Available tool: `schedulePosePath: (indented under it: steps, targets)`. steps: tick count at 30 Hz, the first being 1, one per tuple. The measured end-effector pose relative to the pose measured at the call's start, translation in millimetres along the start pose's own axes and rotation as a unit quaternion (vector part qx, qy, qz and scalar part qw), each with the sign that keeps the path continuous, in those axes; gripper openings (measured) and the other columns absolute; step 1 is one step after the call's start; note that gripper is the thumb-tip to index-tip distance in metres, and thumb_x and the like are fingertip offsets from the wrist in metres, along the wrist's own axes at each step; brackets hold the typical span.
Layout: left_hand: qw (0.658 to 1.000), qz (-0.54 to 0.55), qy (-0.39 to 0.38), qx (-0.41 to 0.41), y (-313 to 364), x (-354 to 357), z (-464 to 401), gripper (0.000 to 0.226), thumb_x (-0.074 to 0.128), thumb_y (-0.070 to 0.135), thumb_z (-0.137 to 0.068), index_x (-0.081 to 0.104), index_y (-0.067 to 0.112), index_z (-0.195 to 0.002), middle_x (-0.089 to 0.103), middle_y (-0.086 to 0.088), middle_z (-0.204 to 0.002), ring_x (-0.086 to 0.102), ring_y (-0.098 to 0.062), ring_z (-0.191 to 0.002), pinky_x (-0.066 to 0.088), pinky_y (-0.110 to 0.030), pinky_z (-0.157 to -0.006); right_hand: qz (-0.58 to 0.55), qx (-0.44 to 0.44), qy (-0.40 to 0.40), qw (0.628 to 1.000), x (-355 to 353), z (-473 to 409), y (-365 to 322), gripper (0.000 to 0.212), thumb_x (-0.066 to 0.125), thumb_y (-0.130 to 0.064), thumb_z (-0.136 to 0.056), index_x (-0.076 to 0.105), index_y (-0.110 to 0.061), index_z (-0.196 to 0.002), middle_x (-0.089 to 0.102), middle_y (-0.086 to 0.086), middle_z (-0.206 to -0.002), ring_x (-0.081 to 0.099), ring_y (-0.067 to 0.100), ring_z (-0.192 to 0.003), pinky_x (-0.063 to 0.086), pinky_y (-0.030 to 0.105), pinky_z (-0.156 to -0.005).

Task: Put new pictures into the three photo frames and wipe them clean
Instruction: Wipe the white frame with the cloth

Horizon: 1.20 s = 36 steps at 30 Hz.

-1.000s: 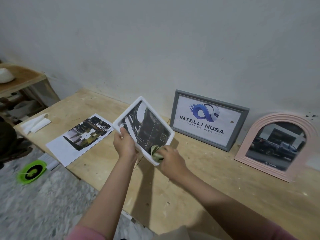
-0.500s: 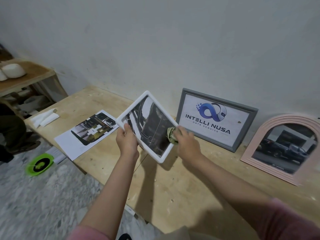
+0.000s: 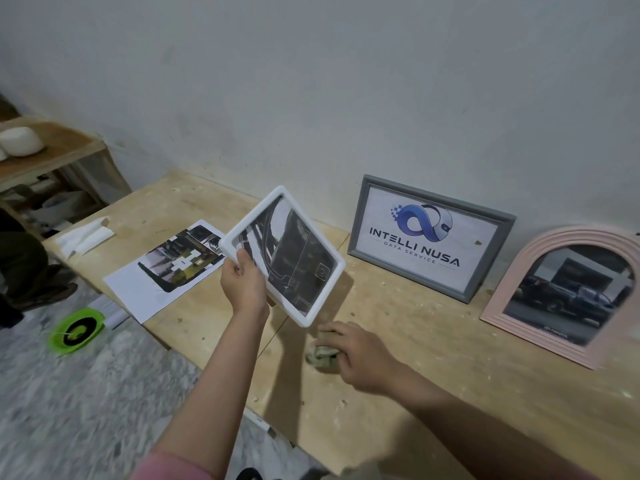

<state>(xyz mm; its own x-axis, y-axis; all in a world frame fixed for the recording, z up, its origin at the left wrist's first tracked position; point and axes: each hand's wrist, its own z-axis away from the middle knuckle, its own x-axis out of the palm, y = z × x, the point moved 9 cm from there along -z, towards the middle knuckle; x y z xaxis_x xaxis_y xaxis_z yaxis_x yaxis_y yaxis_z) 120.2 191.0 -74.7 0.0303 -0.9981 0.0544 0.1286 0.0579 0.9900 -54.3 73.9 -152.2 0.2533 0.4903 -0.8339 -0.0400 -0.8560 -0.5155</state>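
Note:
My left hand (image 3: 244, 285) holds a white square frame (image 3: 304, 315) by its lower left edge, tilted above the wooden table (image 3: 433, 386); a dark black-and-white picture shows in it. Just below and right of that frame, my right hand (image 3: 360, 355) rests low on the table with its fingers over a crumpled greenish cloth (image 3: 320, 356). A grey frame (image 3: 498, 258) with a blue logo print leans on the wall. To its right leans a pink arched frame (image 3: 512, 296) holding a car photo.
A loose printed sheet (image 3: 166, 271) lies on the table's left part, with folded white tissue (image 3: 85, 235) beyond it. A green round object (image 3: 74, 330) sits on the marble floor. A wooden shelf (image 3: 52, 157) with a white object stands at far left.
My right hand has left the white frame's right edge and dropped to the table with the cloth. The left hand keeps the frame up, little moved.

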Motion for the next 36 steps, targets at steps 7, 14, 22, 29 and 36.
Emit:
schedulePosePath:
  steps: [7,14,22,29,36]
  targets:
    - [0.998,-0.019,-0.049,0.035,13.2,4.4,-26.9,0.033,0.039,0.035,-0.1,0.048,0.016,-0.074,0.039,0.003,-0.067,0.039,-0.013,-0.062,0.037,-0.028,-0.062,-0.233,0.353,0.138,0.895,-26.0,10.2,92.7,0.02,0.045,-0.034,-0.075,0.061,-0.04,-0.085,0.066,-0.014,-0.082,0.062,0.012,-0.079,0.052,0.044,-0.078]
    - [0.984,-0.046,-0.171,-0.033,-3.9,19.3,-54.4,0.036,0.039,0.036,-0.1,0.052,0.016,-0.073,0.053,0.001,-0.075,0.049,-0.017,-0.072,0.04,-0.037,-0.077,-0.314,0.51,0.221,0.77,-44.4,13.9,113.0,0.015,0.057,-0.03,-0.088,0.055,-0.016,-0.091,0.062,0.003,-0.082,0.06,0.02,-0.069,0.044,0.03,-0.062]
    - [0.967,-0.138,-0.212,-0.012,-12.4,-11.5,-103.7,0.036,0.038,0.037,-0.1,0.051,0.013,-0.077,0.048,-0.009,-0.08,0.047,-0.019,-0.077,0.035,-0.033,-0.069,-0.411,0.494,0.177,0.746,-37.8,-80.2,103.6,0.034,0.074,-0.014,-0.075,0.062,-0.002,-0.104,0.069,0.015,-0.094,0.067,0.027,-0.078,0.058,0.037,-0.07]
    - [0.971,-0.13,-0.196,-0.048,-17.8,-16.8,-152.4,0.046,0.039,0.034,-0.1,0.058,-0.007,-0.109,0.058,-0.029,-0.11,0.056,-0.034,-0.108,0.043,-0.044,-0.095,-0.182,0.439,0.153,0.866,-40.6,-182.4,95.3,0.025,0.059,-0.006,-0.077,0.063,-0.011,-0.102,0.06,0.002,-0.089,0.055,0.019,-0.082,0.039,0.022,-0.068]
    - [0.969,-0.149,-0.194,-0.037,-29.8,11.1,-177.4,0.033,0.04,0.032,-0.1,0.05,0.01,-0.078,0.045,-0.012,-0.079,0.044,-0.018,-0.076,0.034,-0.031,-0.068,-0.058,0.339,0.086,0.935,-31.5,-270.3,141.6,0.039,0.05,0.002,-0.074,0.064,-0.016,-0.106,0.067,0.01,-0.1,0.061,0.029,-0.091,0.051,0.032,-0.072]
